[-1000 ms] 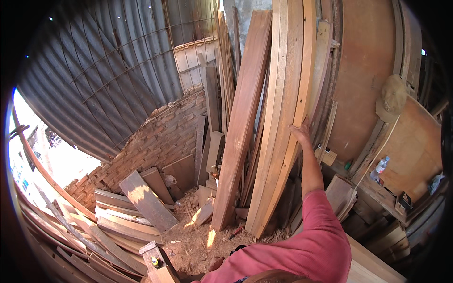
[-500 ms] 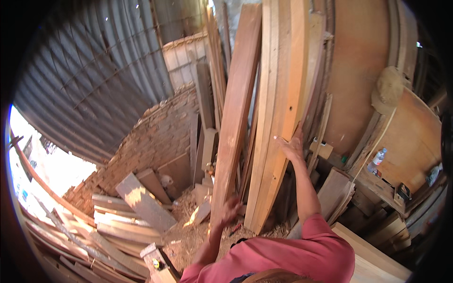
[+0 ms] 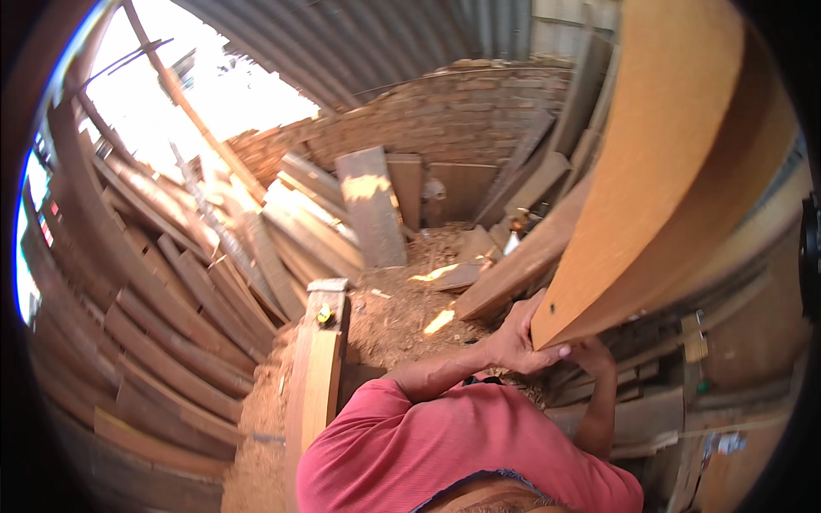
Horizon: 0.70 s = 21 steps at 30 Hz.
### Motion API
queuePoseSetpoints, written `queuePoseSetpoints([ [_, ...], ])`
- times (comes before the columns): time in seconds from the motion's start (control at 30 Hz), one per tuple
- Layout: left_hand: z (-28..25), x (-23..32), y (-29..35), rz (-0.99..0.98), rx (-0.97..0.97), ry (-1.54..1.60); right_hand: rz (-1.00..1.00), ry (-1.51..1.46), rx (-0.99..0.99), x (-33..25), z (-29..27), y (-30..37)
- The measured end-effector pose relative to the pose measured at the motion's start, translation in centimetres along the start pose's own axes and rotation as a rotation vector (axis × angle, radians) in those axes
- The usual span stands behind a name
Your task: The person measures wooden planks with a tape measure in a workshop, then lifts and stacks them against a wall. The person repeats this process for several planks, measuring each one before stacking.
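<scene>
Just left of the plank [image 3: 637,171], a brown board [image 3: 526,259]

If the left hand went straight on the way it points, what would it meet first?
The large plank: the left hand is against its lower end. Past that, the right hand looks next in line, though depth there is unclear.

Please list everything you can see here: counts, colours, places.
Large plank: one, orange-brown, right
Leaning plank: one, reddish-brown, left of the large plank
Brick wall: one, reddish-brown, back
Corrugated sheeting: grey, top, uncounted
Piled boards: many, brown, left
Tape measure: one, yellow and black, centre-left, on timber
Blurred item: one, pale, lower right
Shirt: one, red-pink, bottom
Left hand: one, bare, gripping the large plank's lower end
Right hand: one, bare, beside that end, partly hidden
</scene>
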<state>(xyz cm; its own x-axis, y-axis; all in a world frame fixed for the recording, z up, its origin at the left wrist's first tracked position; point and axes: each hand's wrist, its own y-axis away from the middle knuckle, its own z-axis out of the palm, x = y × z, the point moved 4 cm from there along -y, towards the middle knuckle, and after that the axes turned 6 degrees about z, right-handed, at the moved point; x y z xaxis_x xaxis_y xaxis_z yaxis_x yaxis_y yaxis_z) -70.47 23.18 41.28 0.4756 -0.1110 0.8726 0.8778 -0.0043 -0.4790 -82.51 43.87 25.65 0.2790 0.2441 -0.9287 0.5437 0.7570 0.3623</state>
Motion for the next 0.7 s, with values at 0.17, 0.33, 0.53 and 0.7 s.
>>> queuePoseSetpoints([
  [0.17, -4.9, 1.5, 5.9, 0.085, 0.207, -0.1, 0.15, 0.385, -0.274, 5.9, 5.0, -5.8],
  [0.33, -7.4, 2.3, 11.5, 0.073, 0.637, -0.352, -0.119, 0.779, -0.248, 7.0, 8.7, -9.5],
  [0.53, -9.7, 3.2, 18.8, 0.133, 0.935, -0.349, -0.273, 0.773, -0.424, 9.9, 14.8, -11.4],
  [0.7, -9.5, 2.6, 28.4, 0.079, 1.097, -0.386, -0.259, 0.799, -0.534, 12.1, 19.4, -10.1],
])
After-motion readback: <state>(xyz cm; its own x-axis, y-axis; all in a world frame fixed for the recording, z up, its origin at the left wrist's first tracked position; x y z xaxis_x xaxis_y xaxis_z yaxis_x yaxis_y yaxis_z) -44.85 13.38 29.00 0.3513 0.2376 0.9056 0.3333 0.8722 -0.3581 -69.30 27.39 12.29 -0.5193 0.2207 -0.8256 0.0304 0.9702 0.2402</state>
